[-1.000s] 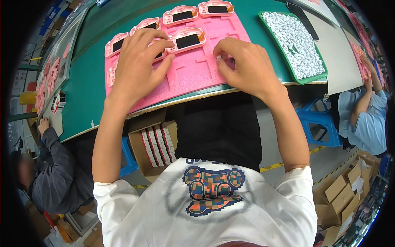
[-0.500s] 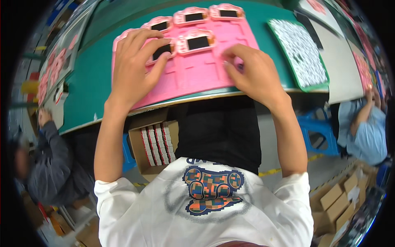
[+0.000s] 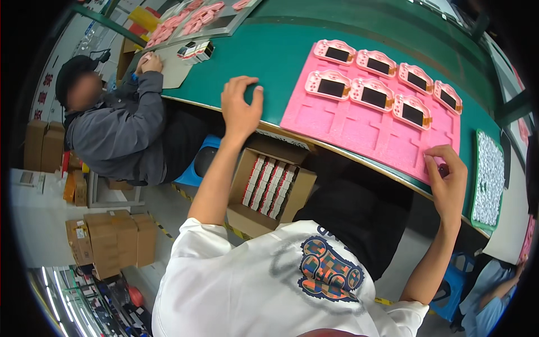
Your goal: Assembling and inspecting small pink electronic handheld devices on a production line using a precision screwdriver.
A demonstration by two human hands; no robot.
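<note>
The right hand (image 3: 447,173) bends its fingers at the lower right corner of the pink foam tray (image 3: 317,121); something small and dark shows between them, but its kind is hard to make out, and I cannot tell whether the fingertips close on it. The left hand (image 3: 241,108) has thumb and fingers spread apart above the green tabletop (image 3: 247,50), well apart from the right one. In the foam tray lie seven pink handheld-console shells (image 3: 371,94) with black screens — four in the far row, three in the next. At the right, a green-rimmed tray (image 3: 484,225) holds white small parts, too many to count. Below the table edge, one cardboard carton (image 3: 251,220) holds rows of white-and-red blocks. Two co-workers are visible — the one at right is partly cut off.
</note>
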